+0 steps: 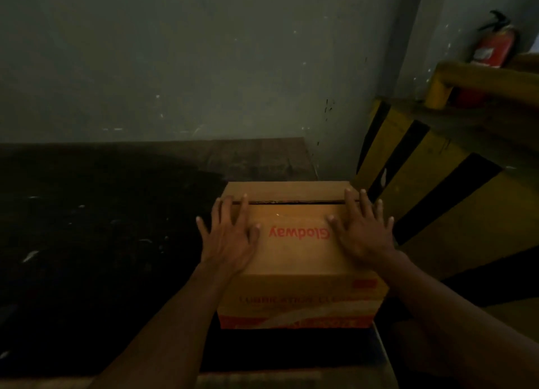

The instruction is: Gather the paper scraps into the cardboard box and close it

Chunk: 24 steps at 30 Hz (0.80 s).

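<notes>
Both hands lay flat with fingers spread wide on the box [294,251] top flaps: left hand [230,240] at its left edge, right hand [363,231] at its right.

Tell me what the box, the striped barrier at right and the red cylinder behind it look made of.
Box: matte tan cardboard, going by folded flaps, a seam gap and red print.
Striped barrier: hard surface painted yellow and black, dull finish; metal or concrete, cannot tell.
Red cylinder: probably painted metal, faint sheen, black valve head like a fire extinguisher.
</notes>
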Tool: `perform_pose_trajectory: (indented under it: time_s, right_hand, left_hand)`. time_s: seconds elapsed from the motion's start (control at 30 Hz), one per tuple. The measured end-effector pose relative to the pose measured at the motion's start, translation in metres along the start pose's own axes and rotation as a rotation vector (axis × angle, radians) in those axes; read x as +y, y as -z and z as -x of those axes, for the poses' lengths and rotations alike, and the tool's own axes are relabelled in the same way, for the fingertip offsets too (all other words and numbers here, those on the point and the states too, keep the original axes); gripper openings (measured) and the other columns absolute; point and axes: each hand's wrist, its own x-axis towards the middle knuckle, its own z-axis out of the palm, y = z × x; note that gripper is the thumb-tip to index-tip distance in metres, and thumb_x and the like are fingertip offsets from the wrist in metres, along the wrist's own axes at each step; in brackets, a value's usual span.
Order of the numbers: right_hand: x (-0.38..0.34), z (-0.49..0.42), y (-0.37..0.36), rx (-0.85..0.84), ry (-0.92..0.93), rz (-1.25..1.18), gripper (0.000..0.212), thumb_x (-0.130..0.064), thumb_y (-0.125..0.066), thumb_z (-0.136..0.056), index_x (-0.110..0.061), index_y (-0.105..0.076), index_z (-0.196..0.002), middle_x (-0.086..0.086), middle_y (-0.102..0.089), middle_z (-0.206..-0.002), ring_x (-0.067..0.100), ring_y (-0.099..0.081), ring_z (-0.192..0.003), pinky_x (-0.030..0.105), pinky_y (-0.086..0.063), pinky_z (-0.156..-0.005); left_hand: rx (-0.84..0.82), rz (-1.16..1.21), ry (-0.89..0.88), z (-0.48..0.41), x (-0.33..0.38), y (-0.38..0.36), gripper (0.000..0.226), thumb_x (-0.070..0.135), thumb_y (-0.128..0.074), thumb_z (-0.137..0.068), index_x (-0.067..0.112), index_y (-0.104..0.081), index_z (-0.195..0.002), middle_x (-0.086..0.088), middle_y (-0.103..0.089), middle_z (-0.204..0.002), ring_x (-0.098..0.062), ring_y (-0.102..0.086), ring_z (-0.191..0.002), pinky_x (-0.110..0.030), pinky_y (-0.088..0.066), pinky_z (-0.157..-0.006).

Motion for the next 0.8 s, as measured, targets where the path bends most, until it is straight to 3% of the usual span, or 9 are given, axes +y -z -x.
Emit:
perform_pose_trajectory:
  time_s: [0.13,0.3,0.53,0.73,0.8]
  right_hand:
    - [0.005,-0.018,-0.022,-0.019,0.087,0.08,0.073,-0.071,-0.011,-0.089,-0.037,0.009,-0.15,0.001,0.015,-0.16,0.033,0.018,-0.145,0.057,0.005,-0.116]
    - [0.01,-0.029,-0.032,-0.091,0.075,0.11,0.069,-0.071,-0.009,-0.09,-0.038,-0.006,-0.15,-0.002,-0.001,-0.162,0.035,0.006,-0.146,0.054,-0.002,-0.117]
    - [0.008,-0.026,-0.025,-0.145,0.061,0.132,0.071,-0.073,-0.008,-0.088,-0.038,-0.004,-0.151,-0.002,0.002,-0.162,0.033,0.007,-0.147,0.052,-0.004,-0.118]
    - [0.003,-0.013,-0.019,-0.134,0.079,0.141,0.07,-0.068,-0.006,-0.091,-0.033,-0.004,-0.152,0.0,0.006,-0.161,0.028,0.018,-0.145,0.054,0.011,-0.116]
    - [0.001,0.0,-0.018,-0.093,0.091,0.142,0.069,-0.064,-0.007,-0.093,-0.029,-0.004,-0.153,0.001,0.005,-0.162,0.028,0.017,-0.146,0.054,0.01,-0.116]
  left_hand:
    - [-0.069,-0.021,-0.026,-0.026,-0.003,-0.014,0.074,0.067,-0.017,-0.09,0.034,0.018,-0.147,0.002,0.032,-0.153,-0.026,0.027,-0.141,-0.063,0.005,-0.111]
    - [-0.211,0.063,0.037,-0.03,-0.004,-0.024,0.067,0.066,-0.014,-0.092,0.036,0.001,-0.149,0.006,0.008,-0.159,-0.02,0.014,-0.145,-0.055,-0.004,-0.116]
    - [-0.21,0.035,0.063,-0.023,0.001,-0.02,0.066,0.064,-0.012,-0.093,0.034,0.001,-0.15,0.004,0.006,-0.16,-0.02,0.011,-0.145,-0.05,-0.006,-0.117]
    - [-0.333,0.122,-0.029,-0.018,-0.016,-0.006,0.063,0.056,-0.019,-0.097,0.032,0.003,-0.151,0.001,0.013,-0.159,-0.02,0.015,-0.144,-0.052,-0.004,-0.117]
    - [-0.291,0.116,-0.053,-0.001,-0.023,-0.002,0.061,0.054,-0.017,-0.098,0.031,0.001,-0.151,0.001,0.013,-0.159,-0.02,0.014,-0.145,-0.052,-0.004,-0.116]
